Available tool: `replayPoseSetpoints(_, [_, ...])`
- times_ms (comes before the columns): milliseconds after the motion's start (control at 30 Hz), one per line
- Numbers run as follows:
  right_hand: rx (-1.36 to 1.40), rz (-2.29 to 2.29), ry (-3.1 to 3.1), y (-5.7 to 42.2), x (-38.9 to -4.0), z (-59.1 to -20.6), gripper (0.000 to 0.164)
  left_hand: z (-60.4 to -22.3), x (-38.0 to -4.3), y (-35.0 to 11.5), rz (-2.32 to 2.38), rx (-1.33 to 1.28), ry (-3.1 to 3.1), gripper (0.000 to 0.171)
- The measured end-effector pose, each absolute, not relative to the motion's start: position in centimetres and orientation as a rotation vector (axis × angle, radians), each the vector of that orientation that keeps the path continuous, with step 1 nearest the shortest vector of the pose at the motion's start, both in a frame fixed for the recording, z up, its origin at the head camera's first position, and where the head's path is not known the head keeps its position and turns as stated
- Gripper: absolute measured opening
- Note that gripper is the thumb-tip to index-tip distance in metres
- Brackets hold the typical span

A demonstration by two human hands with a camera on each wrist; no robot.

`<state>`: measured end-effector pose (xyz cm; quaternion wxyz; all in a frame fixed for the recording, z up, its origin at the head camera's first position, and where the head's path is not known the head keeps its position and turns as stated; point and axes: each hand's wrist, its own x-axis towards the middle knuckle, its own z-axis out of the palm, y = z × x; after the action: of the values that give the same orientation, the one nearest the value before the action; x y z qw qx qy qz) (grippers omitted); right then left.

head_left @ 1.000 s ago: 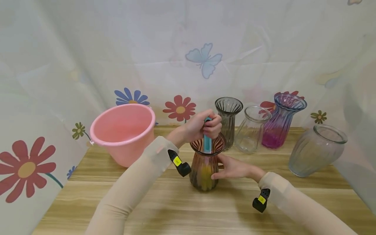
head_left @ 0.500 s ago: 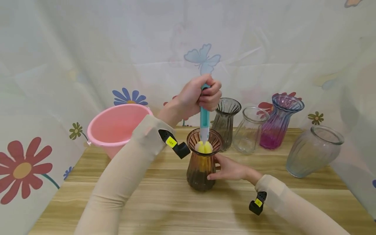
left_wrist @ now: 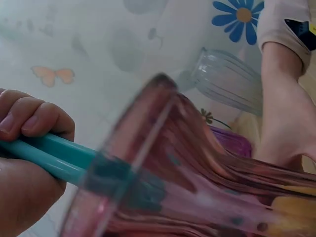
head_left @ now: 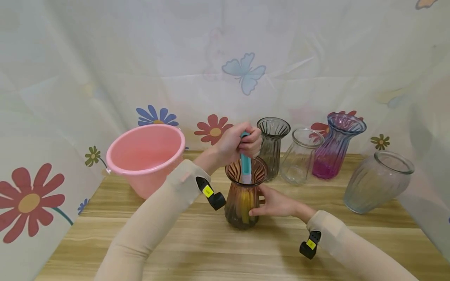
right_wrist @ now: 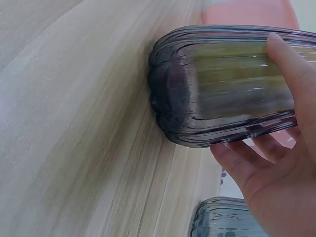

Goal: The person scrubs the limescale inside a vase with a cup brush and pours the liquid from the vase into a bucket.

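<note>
A brown-tinted ribbed glass vase [head_left: 234, 208] with a flared rim stands upright on the table. My left hand [head_left: 233, 144] grips the teal handle [head_left: 245, 166] of a sponge bottle brush just above the rim. The brush's yellow head [right_wrist: 232, 74] is down inside the vase, seen through the glass. In the left wrist view, the pale lower shaft [left_wrist: 217, 202] passes down through the vase's neck. My right hand [head_left: 279, 202] holds the vase's side, thumb in front and fingers around the back.
A pink bucket [head_left: 181, 155] stands at the left. Behind the vase are a grey glass vase [head_left: 270, 156], a clear one [head_left: 297, 162] and a purple-blue one [head_left: 330, 152]. A rounded clear glass vase [head_left: 374, 185] stands at the right of the wooden table [head_left: 211, 253].
My left hand drew the brush up until its yellow head showed at the rim, then pushed it back down. My right hand has kept its hold on the vase.
</note>
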<state>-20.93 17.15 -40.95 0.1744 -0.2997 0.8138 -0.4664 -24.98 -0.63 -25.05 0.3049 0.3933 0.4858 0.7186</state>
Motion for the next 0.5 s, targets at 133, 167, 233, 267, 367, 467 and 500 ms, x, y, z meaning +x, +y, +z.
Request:
replayPoseSetpoints(133, [-0.816, -1.315, 2.319, 17.1, -20.7, -40.8, 0.074, -26.9, -25.2, -0.5, 1.861, 1.021, 1.293, 0.033])
replayPoseSetpoints(167, [-0.815, -1.316, 2.316, 17.1, -20.7, -40.8, 0.074, -27.2, -25.3, -0.5, 1.851, 1.021, 1.297, 0.033])
replayPoseSetpoints(233, [-0.819, -1.326, 2.303, 17.1, -20.7, -40.8, 0.074, -27.4, -25.3, -0.5, 1.842, 1.027, 1.310, 0.033])
replayPoseSetpoints(267, [-0.835, -1.327, 2.295, 17.0, -20.7, -40.7, 0.075, -27.4, -25.3, -0.5, 1.842, 1.026, 1.315, 0.034])
replayPoseSetpoints(367, [-0.870, -1.305, 2.276, 17.1, -20.7, -40.7, 0.074, -27.4, -25.4, -0.6, 1.837, 1.023, 1.331, 0.034])
replayPoseSetpoints(467, [-0.884, -1.269, 2.256, 17.3, -20.9, -40.5, 0.072, -27.4, -25.4, -0.6, 1.837, 1.010, 1.345, 0.034])
replayPoseSetpoints(500, [-0.882, -1.260, 2.249, 17.4, -21.0, -40.4, 0.070, -27.4, -25.4, -0.6, 1.839, 1.004, 1.346, 0.034])
